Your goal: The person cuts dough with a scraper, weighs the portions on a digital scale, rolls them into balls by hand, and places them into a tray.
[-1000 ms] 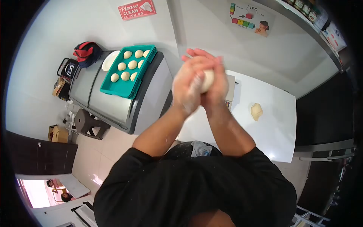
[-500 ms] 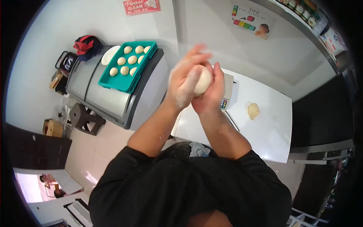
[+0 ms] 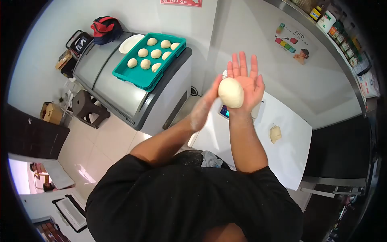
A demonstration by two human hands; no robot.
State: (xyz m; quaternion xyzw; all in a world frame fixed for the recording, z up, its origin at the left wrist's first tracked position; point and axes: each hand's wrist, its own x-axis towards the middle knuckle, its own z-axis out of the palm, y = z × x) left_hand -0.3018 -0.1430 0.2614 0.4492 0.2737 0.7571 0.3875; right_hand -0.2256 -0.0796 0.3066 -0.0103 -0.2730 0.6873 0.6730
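The dough ball (image 3: pixel 231 93) rests on the upturned palm of the right hand (image 3: pixel 250 90), above the far end of the white table (image 3: pixel 291 159). Its underside is hidden against that palm. Nearly round, it has no clear front; its slight long axis runs up and down in the view, the top leaning a little left. The right hand is spread flat, fingers straight and pointing away from the body, not clenched around the dough. The left hand (image 3: pixel 204 105) is extended too, seen edge-on along the ball's left side; whether it touches is hard to tell.

Half a second ago both hands cupped the ball, the left thumb across it; now its upper face is uncovered. The view has also swung.

Behind the wrists, the scale (image 3: pixel 224 111) is mostly covered. A loose dough piece (image 3: pixel 275 134) lies on the table. Leftward, a teal tray (image 3: pixel 135 76) of dough balls sits on a chest freezer (image 3: pixel 117 99), and the red sign (image 3: pixel 182 2) is cut off at the top edge.
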